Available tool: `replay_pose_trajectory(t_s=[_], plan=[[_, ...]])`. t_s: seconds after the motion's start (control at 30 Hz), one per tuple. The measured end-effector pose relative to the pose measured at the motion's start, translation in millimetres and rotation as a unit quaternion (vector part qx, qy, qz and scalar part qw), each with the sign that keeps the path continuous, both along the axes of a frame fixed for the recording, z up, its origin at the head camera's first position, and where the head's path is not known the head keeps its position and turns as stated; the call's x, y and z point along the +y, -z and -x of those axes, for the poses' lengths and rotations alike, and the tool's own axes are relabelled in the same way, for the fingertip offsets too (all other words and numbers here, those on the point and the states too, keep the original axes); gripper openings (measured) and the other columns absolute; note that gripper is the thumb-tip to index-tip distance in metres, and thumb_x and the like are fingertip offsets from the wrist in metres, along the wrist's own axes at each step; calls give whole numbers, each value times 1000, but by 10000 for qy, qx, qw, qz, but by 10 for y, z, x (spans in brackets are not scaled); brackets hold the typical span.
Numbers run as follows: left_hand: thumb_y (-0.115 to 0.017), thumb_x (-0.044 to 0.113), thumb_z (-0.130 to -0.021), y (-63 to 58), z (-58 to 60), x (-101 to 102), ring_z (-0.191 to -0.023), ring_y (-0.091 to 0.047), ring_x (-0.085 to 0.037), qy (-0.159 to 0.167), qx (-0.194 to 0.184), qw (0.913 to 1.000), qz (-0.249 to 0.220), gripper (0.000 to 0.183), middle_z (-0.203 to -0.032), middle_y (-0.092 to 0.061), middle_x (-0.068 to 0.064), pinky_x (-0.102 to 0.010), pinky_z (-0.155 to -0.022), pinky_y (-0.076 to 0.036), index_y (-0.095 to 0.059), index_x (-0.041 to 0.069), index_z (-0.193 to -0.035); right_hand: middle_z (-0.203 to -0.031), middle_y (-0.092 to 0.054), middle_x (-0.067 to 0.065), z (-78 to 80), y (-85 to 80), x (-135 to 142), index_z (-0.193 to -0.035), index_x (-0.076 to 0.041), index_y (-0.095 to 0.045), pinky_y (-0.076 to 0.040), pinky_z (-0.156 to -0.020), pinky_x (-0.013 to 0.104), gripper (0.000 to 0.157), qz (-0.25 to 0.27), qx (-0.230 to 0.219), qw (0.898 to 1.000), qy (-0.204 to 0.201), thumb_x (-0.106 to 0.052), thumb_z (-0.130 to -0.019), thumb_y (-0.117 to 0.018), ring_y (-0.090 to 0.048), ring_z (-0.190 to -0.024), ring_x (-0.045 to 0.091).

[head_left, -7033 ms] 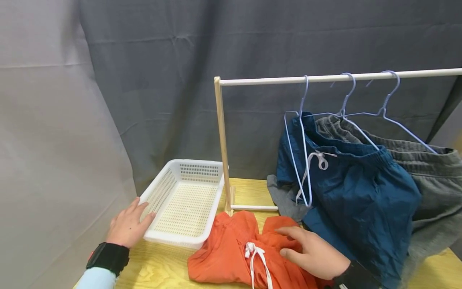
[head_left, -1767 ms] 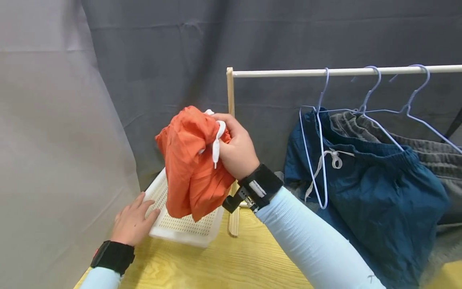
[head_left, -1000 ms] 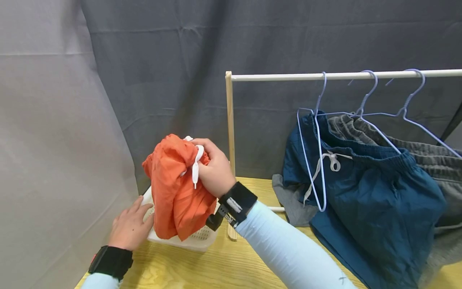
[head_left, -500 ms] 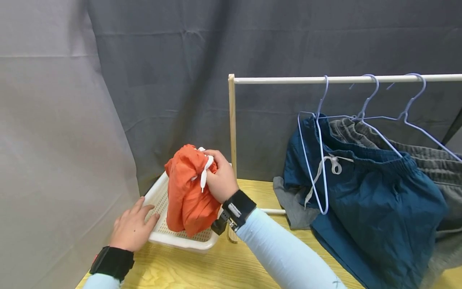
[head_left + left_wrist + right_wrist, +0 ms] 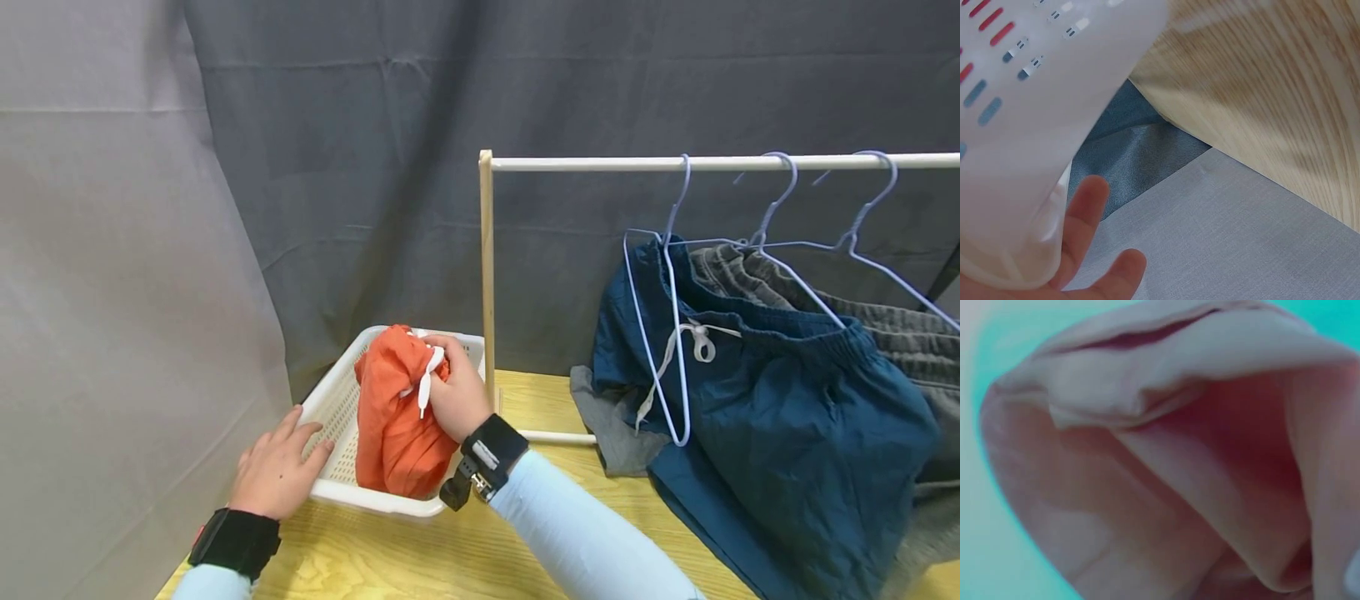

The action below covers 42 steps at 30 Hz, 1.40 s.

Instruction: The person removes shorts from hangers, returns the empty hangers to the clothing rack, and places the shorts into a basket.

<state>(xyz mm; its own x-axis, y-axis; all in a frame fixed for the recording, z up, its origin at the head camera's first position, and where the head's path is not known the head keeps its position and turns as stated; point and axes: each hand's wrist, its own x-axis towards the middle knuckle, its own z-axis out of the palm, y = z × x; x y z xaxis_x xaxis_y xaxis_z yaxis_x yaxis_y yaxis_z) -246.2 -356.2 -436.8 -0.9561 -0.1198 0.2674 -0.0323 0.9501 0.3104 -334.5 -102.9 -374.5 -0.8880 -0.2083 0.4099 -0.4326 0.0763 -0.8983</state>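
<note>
My right hand (image 5: 454,392) grips a bunched pair of orange shorts (image 5: 401,417) by the waistband, where a white drawstring (image 5: 429,382) dangles. The shorts hang down inside the white plastic basket (image 5: 382,501); whether they touch its floor I cannot tell. Close up, the right wrist view shows folds of the shorts' cloth (image 5: 1147,506). My left hand (image 5: 276,467) rests at the basket's left rim with its fingers extended. In the left wrist view, the fingertips of the left hand (image 5: 1094,250) reach past the outside of the basket wall (image 5: 1054,94).
Right of the basket stands a wooden garment rack (image 5: 487,275) with a white rail (image 5: 585,164). From lilac hangers (image 5: 678,317) hang blue shorts (image 5: 787,400) and grey shorts (image 5: 915,358). Behind is a dark grey cloth backdrop (image 5: 570,75); below, a wood-grain table (image 5: 390,554).
The orange shorts lay on the table first, under my right hand. They were lifted over the basket and have since come down into it. My left hand has stayed at the rim.
</note>
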Motion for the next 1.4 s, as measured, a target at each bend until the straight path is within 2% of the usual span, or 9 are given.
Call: replay_pose_trajectory(t_s=[0.17, 0.33, 0.47, 0.57, 0.7, 0.77, 0.8, 1.07, 1.4], plan=[[-51, 47, -103, -13, -4, 13, -128, -43, -53, -9, 61, 10000, 21, 52, -157, -34, -25, -75, -100, -28, -62, 8, -136, -135, -56, 13, -59, 98, -46, -138, -10, -48, -42, -105, 42, 41, -3, -145, 9991, -391, -4, -98, -52, -53, -122, 25], [-52, 46, -103, -8, -4, 9, -128, -43, -53, 7, 114, 9999, 52, 52, -157, -35, -25, -75, -100, -28, -62, 8, -136, -135, -58, 14, -104, 218, -44, -139, -8, -48, -41, -106, 41, 43, -773, -60, 9947, -673, -1, -97, -49, -54, -122, 23], [-52, 46, -103, 2, -1, 4, -128, -43, -53, -11, 114, 9999, 58, 52, -157, -35, -25, -75, -100, -27, -62, 7, -135, -136, -57, 13, -129, 288, -43, -139, -5, -49, -40, -108, 39, 44, -1566, 233, 9841, -805, 3, -96, -49, -54, -124, 21], [-53, 46, -102, 2, 1, 0, -127, -44, -52, -17, 138, 9999, 93, 51, -157, -35, -24, -75, -99, -28, -63, 8, -135, -135, -57, 12, -160, 314, -43, -140, -6, -50, -41, -107, 38, 45, -2333, 656, 9666, -838, 1, -95, -51, -53, -123, 20], [-54, 45, -102, -3, 3, 2, -127, -44, -53, -31, 153, 9998, 108, 50, -157, -35, -25, -75, -99, -29, -63, 8, -134, -132, -59, 6, -226, 342, -24, -142, -13, -53, -45, -101, 33, 44, -3400, 1099, 9305, -812, -14, -98, -58, -55, -116, 15], [-53, 46, -102, -5, 4, 7, -127, -44, -53, -50, 136, 9999, 91, 51, -156, -35, -26, -75, -100, -28, -63, 7, -135, -130, -60, 4, -257, 354, -4, -143, -16, -54, -47, -100, 31, 45, -3689, 1252, 9177, -784, -24, -99, -60, -57, -115, 13], [-53, 47, -102, -6, 4, 9, -127, -44, -53, -56, 128, 9999, 89, 52, -156, -35, -26, -75, -100, -28, -63, 7, -135, -130, -60, 3, -267, 359, 8, -144, -17, -55, -47, -99, 31, 45, -3751, 1306, 9145, -767, -27, -100, -60, -57, -115, 13], [-49, 51, -103, -30, 4, 5, -128, -43, -53, -11, 95, 9999, 90, 56, -157, -34, -25, -75, -100, -27, -62, 8, -136, -136, -60, 0, -269, 383, 147, -147, -19, -53, -43, -106, 34, 50, -3569, 1572, 9180, -717, -24, -98, -60, -54, -127, 15], [-48, 52, -103, -16, 9, 3, -129, -42, -53, -27, -2, 10000, 43, 57, -157, -35, -25, -75, -100, -27, -63, 8, -135, -134, -62, 1, -295, 400, 265, -147, -16, -54, -44, -104, 34, 53, -3387, 1653, 9234, -735, -19, -95, -62, -55, -124, 15]])
